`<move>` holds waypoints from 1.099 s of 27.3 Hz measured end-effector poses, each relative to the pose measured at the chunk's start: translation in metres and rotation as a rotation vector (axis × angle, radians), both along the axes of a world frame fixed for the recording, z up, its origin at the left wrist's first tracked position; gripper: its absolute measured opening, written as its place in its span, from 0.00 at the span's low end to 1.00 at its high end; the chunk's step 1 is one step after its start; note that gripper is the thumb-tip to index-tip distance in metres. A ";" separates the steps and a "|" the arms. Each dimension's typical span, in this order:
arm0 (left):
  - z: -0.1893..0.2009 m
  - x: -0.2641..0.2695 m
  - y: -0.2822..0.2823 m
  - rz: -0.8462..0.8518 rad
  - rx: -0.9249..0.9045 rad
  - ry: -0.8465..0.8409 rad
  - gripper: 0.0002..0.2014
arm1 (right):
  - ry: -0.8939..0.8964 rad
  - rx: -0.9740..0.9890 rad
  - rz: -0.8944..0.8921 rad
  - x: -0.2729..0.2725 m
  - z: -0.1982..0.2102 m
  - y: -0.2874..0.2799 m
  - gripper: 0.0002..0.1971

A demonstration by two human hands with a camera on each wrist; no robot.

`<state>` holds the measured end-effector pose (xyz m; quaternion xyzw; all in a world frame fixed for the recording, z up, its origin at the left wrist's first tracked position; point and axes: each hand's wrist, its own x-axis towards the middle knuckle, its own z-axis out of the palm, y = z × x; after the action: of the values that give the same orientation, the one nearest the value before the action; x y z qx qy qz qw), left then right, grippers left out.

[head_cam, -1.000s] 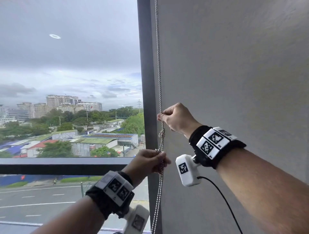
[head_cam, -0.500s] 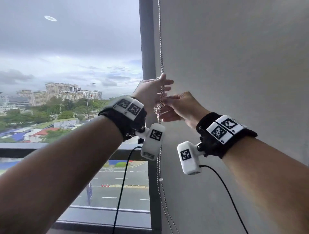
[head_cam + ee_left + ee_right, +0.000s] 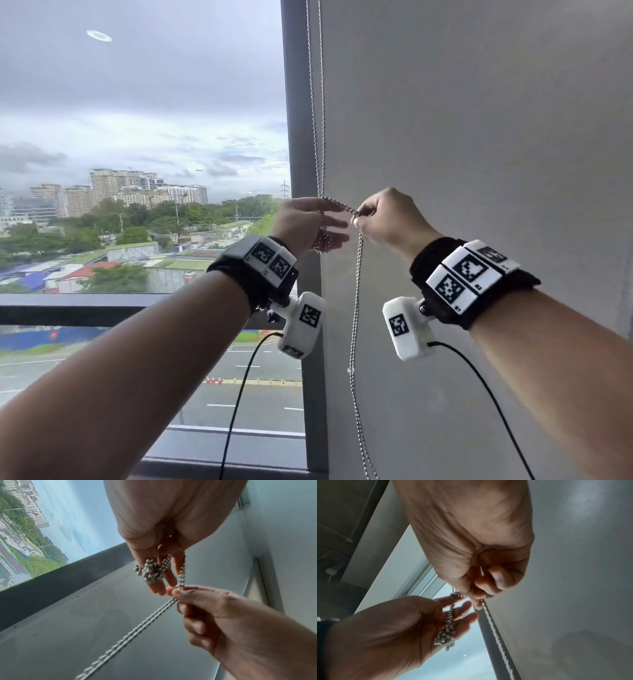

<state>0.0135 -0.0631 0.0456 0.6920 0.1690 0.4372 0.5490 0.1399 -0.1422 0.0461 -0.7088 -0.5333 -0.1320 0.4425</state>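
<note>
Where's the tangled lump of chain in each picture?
Head: the lump is at the centre, on the left hand, by the window frame.
Left wrist: in the middle, over the fingers.
Right wrist: lower middle, on the left hand.
Shared landmark: the right hand pinching the chain beside it.

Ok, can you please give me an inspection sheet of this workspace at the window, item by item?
Surface: nothing seen; no table or worktop is in view.
Job's things: bead chain hangs in front of the grey panel; a tangled bunch of it lies on the left fingers.
Clutter: nothing seen.
Grippers: left hand has straight fingers and carries the bunch; right hand pinches the chain beside it.
Cables: black cables hang down, one from each wrist camera.
Surroundings: window showing city and road, dark window frame.
</note>
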 end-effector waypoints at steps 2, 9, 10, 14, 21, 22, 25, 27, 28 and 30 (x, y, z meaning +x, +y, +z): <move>-0.002 -0.001 -0.003 0.031 0.012 -0.015 0.09 | 0.206 0.140 0.111 -0.004 0.008 0.003 0.05; -0.003 0.003 -0.006 -0.023 -0.063 -0.028 0.28 | 0.567 0.107 0.398 -0.028 0.041 0.006 0.06; -0.002 0.002 -0.008 -0.022 -0.069 -0.044 0.28 | 0.575 0.083 0.402 -0.027 0.041 0.006 0.07; 0.002 -0.002 -0.003 0.033 -0.014 -0.014 0.34 | 0.545 0.032 0.461 -0.025 0.035 0.010 0.08; 0.013 -0.027 0.019 0.024 -0.062 -0.233 0.13 | 0.479 -0.049 0.290 -0.004 0.007 0.019 0.06; 0.014 -0.032 0.020 0.017 -0.066 -0.262 0.12 | 0.482 -0.051 0.280 -0.001 0.003 0.020 0.05; 0.005 -0.042 0.023 -0.072 -0.117 -0.275 0.12 | 0.476 -0.013 0.253 0.002 0.000 0.022 0.07; -0.006 -0.045 0.025 0.000 0.016 -0.032 0.10 | 0.448 0.043 0.199 0.003 0.001 0.025 0.09; -0.013 -0.046 0.027 0.054 0.107 0.157 0.07 | 0.440 0.070 0.176 0.003 0.001 0.026 0.09; -0.025 -0.047 0.028 0.112 0.209 0.508 0.07 | 0.450 0.088 0.162 0.003 0.001 0.031 0.08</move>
<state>-0.0335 -0.0355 0.0203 0.8220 0.2931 0.2943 0.3895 0.1431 -0.1115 0.0473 -0.6553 -0.4702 0.0423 0.5897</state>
